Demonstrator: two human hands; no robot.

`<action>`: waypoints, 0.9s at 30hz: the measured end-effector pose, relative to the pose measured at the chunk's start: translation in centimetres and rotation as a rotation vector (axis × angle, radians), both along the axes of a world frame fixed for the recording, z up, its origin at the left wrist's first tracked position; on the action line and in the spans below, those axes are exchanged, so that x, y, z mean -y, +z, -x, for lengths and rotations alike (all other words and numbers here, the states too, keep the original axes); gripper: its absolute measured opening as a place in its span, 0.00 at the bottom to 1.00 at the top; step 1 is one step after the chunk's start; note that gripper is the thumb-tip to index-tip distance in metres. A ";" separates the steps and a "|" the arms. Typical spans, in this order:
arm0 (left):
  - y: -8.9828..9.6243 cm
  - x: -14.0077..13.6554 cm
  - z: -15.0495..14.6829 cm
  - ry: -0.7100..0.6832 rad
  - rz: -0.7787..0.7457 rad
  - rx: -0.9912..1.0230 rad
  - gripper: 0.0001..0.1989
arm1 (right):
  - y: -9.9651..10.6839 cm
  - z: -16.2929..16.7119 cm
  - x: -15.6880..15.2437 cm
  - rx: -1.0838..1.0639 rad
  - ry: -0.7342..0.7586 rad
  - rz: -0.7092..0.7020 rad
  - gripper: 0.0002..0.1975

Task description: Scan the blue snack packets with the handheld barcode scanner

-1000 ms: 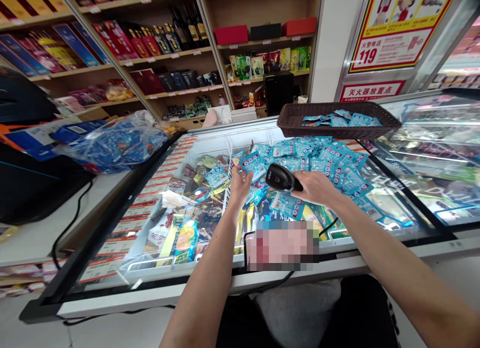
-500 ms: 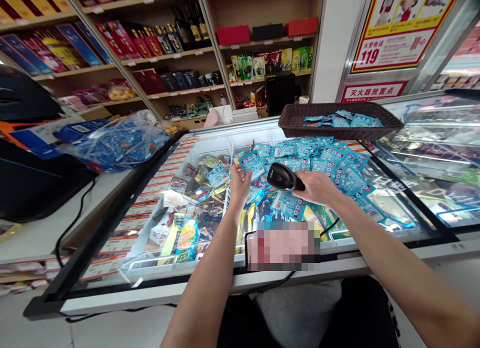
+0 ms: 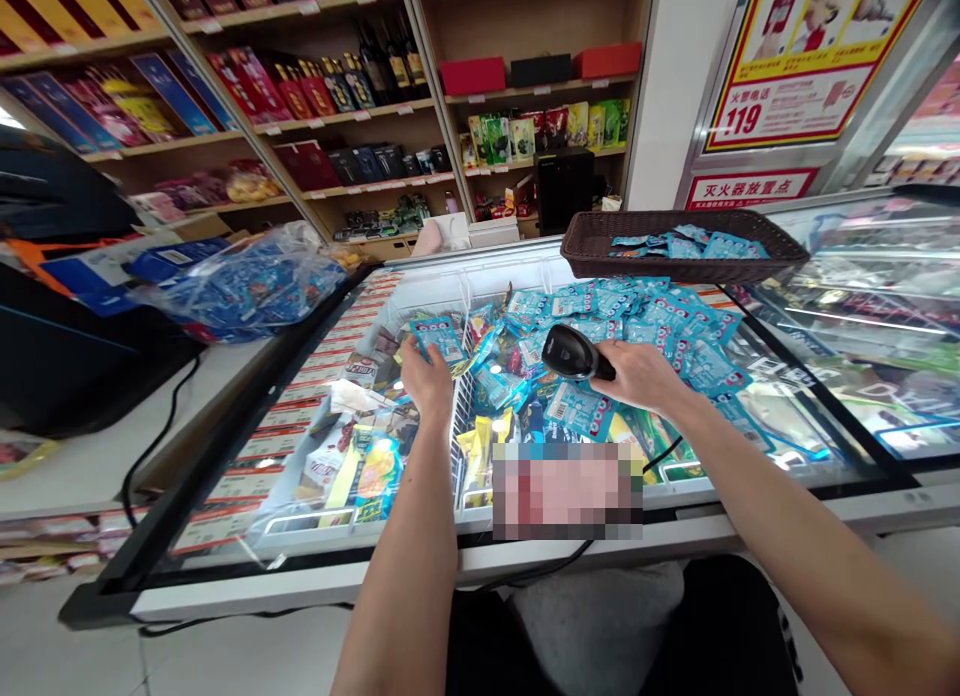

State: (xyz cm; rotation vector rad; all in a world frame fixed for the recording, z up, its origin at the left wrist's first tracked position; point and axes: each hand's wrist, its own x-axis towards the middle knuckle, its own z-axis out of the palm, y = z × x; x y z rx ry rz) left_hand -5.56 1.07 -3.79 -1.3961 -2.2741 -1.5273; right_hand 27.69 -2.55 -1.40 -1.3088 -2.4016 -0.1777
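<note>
left hand [image 3: 427,376]: thumb and fingers at the near-left edge of a blue foil packet [image 3: 442,338]. Can't tell if it's pinched or just touched, the fingertips are partly hidden. Packet sits just beyond the hand and a bit to its right, printed face up, flat pouch with crimped-looking edges. Outline is close to square, so long axis is hard to call

right hand [image 3: 637,376]: wrapped round the grip of a black barcode scanner [image 3: 571,354]. Scanner's long axis runs roughly left-right, nose pointing left, toward the packet. Key relation: packet is off the nose to the left and slightly farther out, with a clear gap between. Left hand is clearly the nearer one (scanner hand is well apart)

around them: smooth glass top [image 3: 229,538] of a chest freezer, glossy with reflections, wrapped ice creams and a white wire divider showing below. Loose heap of matching blue packets [image 3: 652,326], slick and overlapping, just beyond the right hand. Farther out, a dark brown woven basket [image 3: 675,268], long and shallow, more blue packets inside. Far left, a crinkled clear plastic bag [image 3: 247,288] with blue stuff in it
</note>
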 end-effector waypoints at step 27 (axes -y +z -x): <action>1.3 2.7 -8.9 -1.085 0.240 -0.275 0.15 | -0.1 -0.2 -0.5 -0.003 -0.150 0.017 0.16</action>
